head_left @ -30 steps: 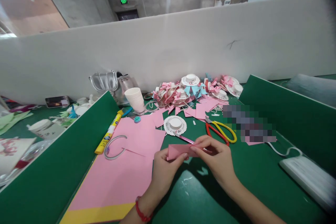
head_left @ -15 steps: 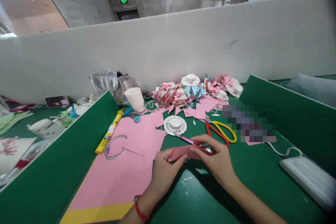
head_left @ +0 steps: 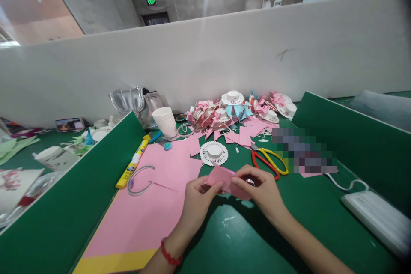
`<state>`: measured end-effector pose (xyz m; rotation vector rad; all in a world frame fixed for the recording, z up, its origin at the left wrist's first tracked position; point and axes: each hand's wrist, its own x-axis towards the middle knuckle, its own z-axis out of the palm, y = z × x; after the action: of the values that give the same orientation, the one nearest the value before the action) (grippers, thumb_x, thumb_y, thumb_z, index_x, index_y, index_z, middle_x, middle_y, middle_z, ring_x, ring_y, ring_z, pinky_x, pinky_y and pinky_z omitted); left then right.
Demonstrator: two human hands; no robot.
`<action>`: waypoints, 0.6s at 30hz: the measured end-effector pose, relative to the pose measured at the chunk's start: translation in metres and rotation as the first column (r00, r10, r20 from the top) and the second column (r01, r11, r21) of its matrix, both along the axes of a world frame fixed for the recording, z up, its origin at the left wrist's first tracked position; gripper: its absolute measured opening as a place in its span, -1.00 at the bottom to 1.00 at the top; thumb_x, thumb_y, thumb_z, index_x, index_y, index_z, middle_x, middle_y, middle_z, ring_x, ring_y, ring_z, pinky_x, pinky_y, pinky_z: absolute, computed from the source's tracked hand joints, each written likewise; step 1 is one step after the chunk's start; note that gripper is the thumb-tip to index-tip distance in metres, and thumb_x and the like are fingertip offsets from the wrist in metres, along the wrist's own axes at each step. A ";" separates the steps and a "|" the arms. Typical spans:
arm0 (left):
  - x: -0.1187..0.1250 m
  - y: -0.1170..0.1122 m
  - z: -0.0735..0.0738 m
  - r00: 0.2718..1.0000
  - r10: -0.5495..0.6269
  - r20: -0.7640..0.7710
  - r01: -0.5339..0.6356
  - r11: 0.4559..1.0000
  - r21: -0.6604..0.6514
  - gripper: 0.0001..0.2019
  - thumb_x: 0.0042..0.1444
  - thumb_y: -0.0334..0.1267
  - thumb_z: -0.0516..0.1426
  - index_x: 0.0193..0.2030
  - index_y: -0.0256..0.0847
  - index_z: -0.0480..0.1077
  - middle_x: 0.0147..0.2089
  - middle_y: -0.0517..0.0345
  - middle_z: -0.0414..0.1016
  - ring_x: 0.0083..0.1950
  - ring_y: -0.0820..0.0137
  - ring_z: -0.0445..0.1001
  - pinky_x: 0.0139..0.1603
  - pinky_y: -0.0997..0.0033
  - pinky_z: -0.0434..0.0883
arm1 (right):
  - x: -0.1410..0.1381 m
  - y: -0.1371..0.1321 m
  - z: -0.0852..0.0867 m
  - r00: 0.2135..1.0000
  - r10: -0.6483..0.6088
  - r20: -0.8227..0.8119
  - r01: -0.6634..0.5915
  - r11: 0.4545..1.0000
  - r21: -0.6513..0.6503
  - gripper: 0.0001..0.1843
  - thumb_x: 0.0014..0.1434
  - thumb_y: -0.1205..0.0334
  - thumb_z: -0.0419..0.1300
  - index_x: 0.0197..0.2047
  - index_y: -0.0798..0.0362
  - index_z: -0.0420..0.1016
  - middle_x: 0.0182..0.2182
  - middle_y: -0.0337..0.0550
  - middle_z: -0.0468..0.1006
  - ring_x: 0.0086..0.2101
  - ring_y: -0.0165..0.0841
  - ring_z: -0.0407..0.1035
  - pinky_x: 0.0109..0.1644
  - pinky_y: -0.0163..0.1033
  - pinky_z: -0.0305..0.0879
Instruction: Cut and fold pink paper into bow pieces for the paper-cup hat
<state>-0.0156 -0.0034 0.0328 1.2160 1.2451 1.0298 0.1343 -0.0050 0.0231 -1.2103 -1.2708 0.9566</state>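
A small piece of pink paper (head_left: 224, 180) is held above the green table between my two hands. My left hand (head_left: 201, 195) pinches its left end, thumb on the near face. At its right end, my right hand (head_left: 258, 184) grips the paper with thumb and fingertips. Just beyond the paper lies a white paper hat shape with a slit, fringed brim (head_left: 214, 153). Scissors with red and yellow handles (head_left: 269, 160) rest past my right hand. Large pink paper sheets (head_left: 154, 218) spread out to the left of my left hand.
A yellow glue stick (head_left: 133, 162) and a clear ring (head_left: 141, 180) lie on the pink sheets. Stacked white paper cups (head_left: 165, 123) stand behind. Decorated paper crafts (head_left: 208, 115) pile up by the wall. Green dividers (head_left: 73, 180) flank the workspace; a white face mask (head_left: 377, 218) lies right.
The pink paper has turned so that its broad face shows, where its folded edge showed before. Both hands have shifted slightly with it and keep their hold.
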 end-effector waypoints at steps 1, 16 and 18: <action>0.000 0.000 0.000 1.000 -0.001 -0.002 0.001 1.000 0.001 -0.84 -0.13 -0.22 0.19 -0.54 -0.31 0.46 -0.54 0.12 0.51 -0.47 0.38 0.44 -0.43 0.48 0.36 | 0.000 0.000 0.000 1.000 0.001 -0.005 -0.001 1.000 0.000 -0.93 -0.14 0.27 0.23 -0.58 0.07 0.47 -0.59 -0.22 0.46 -0.52 -0.39 0.31 -0.47 -0.33 0.22; 0.001 -0.001 0.001 1.000 0.011 0.016 -0.011 1.000 0.011 -0.87 -0.14 -0.28 0.21 -0.47 -0.32 0.50 -0.51 0.10 0.53 -0.47 0.39 0.45 -0.43 0.49 0.36 | 0.000 0.001 -0.001 0.999 0.020 -0.048 -0.022 0.999 -0.026 -0.94 -0.13 0.28 0.22 -0.57 0.07 0.47 -0.58 -0.23 0.47 -0.50 -0.39 0.32 -0.43 -0.32 0.21; 0.001 -0.001 0.001 1.000 0.006 0.017 -0.006 1.000 0.009 -0.87 -0.14 -0.27 0.21 -0.48 -0.32 0.49 -0.52 0.11 0.53 -0.48 0.39 0.45 -0.44 0.50 0.36 | 0.000 0.001 -0.001 0.999 0.018 -0.047 -0.020 0.999 -0.029 -0.94 -0.13 0.28 0.22 -0.57 0.07 0.46 -0.57 -0.22 0.47 -0.50 -0.39 0.32 -0.43 -0.32 0.21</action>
<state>-0.0147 -0.0041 0.0342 1.2083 1.2329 1.0493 0.1348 -0.0041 0.0222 -1.1938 -1.2373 1.0151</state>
